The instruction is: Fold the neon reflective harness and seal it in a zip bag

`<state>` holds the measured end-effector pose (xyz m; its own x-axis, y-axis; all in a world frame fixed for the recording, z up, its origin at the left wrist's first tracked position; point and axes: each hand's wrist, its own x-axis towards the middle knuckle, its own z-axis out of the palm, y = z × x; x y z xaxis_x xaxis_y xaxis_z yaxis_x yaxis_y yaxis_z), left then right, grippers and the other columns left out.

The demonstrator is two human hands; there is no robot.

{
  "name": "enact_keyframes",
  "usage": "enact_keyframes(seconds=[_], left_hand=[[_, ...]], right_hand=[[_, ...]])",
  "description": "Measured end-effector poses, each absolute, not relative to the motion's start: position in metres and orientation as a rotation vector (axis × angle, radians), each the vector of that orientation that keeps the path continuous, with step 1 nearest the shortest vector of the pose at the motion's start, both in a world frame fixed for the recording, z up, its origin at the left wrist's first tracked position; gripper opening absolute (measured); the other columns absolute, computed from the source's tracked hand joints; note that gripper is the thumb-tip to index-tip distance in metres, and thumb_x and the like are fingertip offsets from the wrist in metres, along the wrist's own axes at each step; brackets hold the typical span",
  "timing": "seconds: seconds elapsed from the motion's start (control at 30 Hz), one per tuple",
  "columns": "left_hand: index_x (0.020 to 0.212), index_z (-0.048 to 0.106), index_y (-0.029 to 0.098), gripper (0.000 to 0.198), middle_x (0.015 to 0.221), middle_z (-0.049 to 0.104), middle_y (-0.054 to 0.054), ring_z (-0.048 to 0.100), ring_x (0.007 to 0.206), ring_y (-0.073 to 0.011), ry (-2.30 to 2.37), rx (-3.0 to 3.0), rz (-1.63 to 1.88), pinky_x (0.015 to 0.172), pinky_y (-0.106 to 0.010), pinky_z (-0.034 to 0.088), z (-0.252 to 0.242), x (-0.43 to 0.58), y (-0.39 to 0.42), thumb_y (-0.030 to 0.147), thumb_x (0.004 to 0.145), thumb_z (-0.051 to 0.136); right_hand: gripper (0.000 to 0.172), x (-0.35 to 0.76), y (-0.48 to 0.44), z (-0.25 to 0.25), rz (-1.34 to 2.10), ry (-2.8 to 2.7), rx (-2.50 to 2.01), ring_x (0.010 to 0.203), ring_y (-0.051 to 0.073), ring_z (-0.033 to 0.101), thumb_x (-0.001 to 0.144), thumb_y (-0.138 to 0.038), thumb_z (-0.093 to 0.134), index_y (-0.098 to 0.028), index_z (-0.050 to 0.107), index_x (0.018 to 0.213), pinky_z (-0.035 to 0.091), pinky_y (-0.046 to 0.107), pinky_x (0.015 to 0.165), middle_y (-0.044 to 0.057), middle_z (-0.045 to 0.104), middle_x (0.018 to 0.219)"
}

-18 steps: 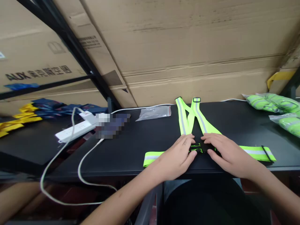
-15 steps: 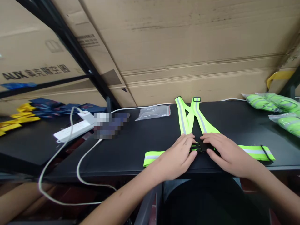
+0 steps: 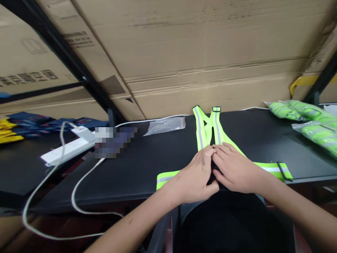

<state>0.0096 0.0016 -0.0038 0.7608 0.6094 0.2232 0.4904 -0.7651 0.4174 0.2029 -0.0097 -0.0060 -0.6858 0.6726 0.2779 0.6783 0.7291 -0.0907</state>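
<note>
A neon-yellow reflective vest (image 3: 200, 131) made of straps with grey stripes lies on the black bench top. Its two shoulder straps reach toward the back and cross; the waist belt (image 3: 271, 169) runs out to both sides. My left hand (image 3: 198, 177) and my right hand (image 3: 234, 169) meet over the middle of the belt, fingers bent and touching. Between them they grip the black plastic side-release buckle, now almost wholly covered by the fingers. Whether its halves are joined cannot be seen. A black strap slider (image 3: 281, 171) sits at the belt's right end.
An empty clear zip bag (image 3: 166, 126) lies left of the vest. Further left are a white power strip (image 3: 68, 148), a trailing white cable (image 3: 75, 191) and a blurred-out item. Bagged neon vests (image 3: 319, 137) lie at right. Cardboard (image 3: 205, 45) stands behind the bench.
My hands have drawn together, the right one moving left against the left. The buckle, visible before, is now covered. The camera view has shifted slightly right.
</note>
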Motion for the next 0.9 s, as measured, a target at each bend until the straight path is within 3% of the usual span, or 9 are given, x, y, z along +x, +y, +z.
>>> enact_keyframes(seconds=[0.27,0.47,0.57,0.7,0.8,0.9], left_hand=[[0.148,0.012,0.014,0.087,0.157,0.028,-0.026,0.025,0.151,-0.0353,0.898,2.591,0.44,0.117,-0.056,0.037,-0.007,0.01,0.0,0.02,0.076,0.06],[0.151,0.025,0.013,0.079,0.159,0.033,-0.024,0.027,0.15,-0.0356,0.986,2.704,0.329,0.12,-0.059,0.029,-0.007,-0.003,0.003,0.052,0.092,0.059],[0.153,0.029,0.012,0.075,0.162,0.027,-0.022,0.023,0.152,-0.0343,1.006,2.756,0.194,0.121,-0.057,0.027,-0.006,-0.011,0.005,0.058,0.097,0.048],[0.154,0.028,0.007,0.081,0.162,0.026,-0.023,0.02,0.152,-0.0344,1.05,2.816,0.145,0.122,-0.058,0.022,-0.004,-0.006,0.002,0.062,0.097,0.046],[0.152,0.032,0.006,0.076,0.161,0.028,-0.022,0.018,0.153,-0.034,1.05,2.898,0.257,0.123,-0.059,0.018,-0.001,0.007,-0.006,0.056,0.097,0.049],[0.15,0.037,0.012,0.067,0.162,0.031,-0.016,0.018,0.154,-0.0295,0.886,2.946,0.344,0.125,-0.054,0.017,0.0,0.019,-0.014,0.05,0.097,0.052]], right_hand=[[0.042,0.184,-0.006,-0.006,-0.068,-2.675,-1.202,0.112,0.035,0.061,0.1,-0.038,0.043,-0.006,0.064,0.117,0.04,0.059,0.108,0.021,0.067,0.109],[0.056,0.214,-0.016,-0.014,0.177,-2.448,-1.257,0.135,0.031,0.049,0.099,-0.055,0.045,-0.011,0.053,0.134,0.041,0.052,0.113,0.019,0.056,0.141],[0.062,0.231,-0.019,-0.018,0.215,-2.515,-1.312,0.146,0.029,0.037,0.102,-0.055,0.036,-0.012,0.044,0.147,0.03,0.053,0.12,0.016,0.045,0.155],[0.072,0.236,-0.018,-0.017,0.235,-2.6,-1.288,0.151,0.028,0.026,0.099,-0.059,0.041,-0.015,0.031,0.156,0.022,0.055,0.124,0.013,0.033,0.161],[0.071,0.239,-0.021,-0.012,0.148,-2.556,-1.262,0.15,0.028,0.029,0.099,-0.056,0.044,-0.013,0.033,0.155,0.024,0.055,0.123,0.015,0.038,0.159],[0.06,0.258,-0.031,-0.008,-0.013,-2.447,-1.261,0.144,0.029,0.041,0.098,-0.051,0.049,-0.017,0.046,0.147,0.029,0.056,0.121,0.014,0.053,0.149]])
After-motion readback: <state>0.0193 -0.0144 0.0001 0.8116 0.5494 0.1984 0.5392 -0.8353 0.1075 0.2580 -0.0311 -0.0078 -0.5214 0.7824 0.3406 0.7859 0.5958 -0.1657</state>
